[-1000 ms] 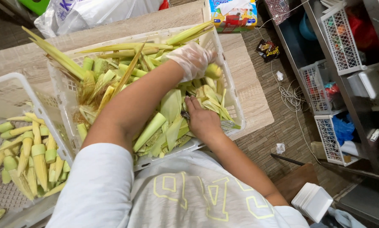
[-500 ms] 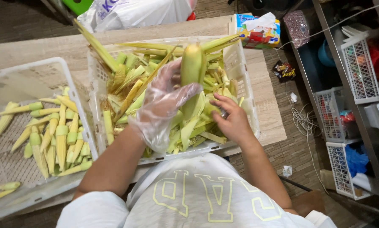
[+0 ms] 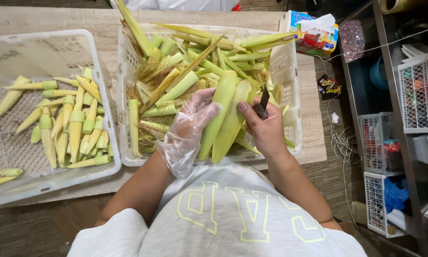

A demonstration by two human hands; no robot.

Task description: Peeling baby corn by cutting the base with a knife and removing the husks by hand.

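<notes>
My left hand (image 3: 190, 128), in a clear plastic glove, grips a green ear of baby corn in its husk (image 3: 223, 112) over a white basket (image 3: 290, 81) full of husks and unpeeled ears. My right hand (image 3: 264, 126), bare, holds a small dark knife (image 3: 263, 102) with its blade against the husk, which is split open lengthwise. Both hands meet at the ear, just in front of my chest.
A second white basket (image 3: 102, 76) on the left holds several peeled yellow baby corn ears (image 3: 75, 126). Both baskets stand on a wooden table (image 3: 314, 119). A colourful tissue pack (image 3: 314, 33) lies at the table's far right corner. Wire baskets and shelves (image 3: 414, 95) stand to the right.
My left hand lifted an ear out of the pile and brought it down toward me. My right hand came up with the knife and set the blade on the husk.
</notes>
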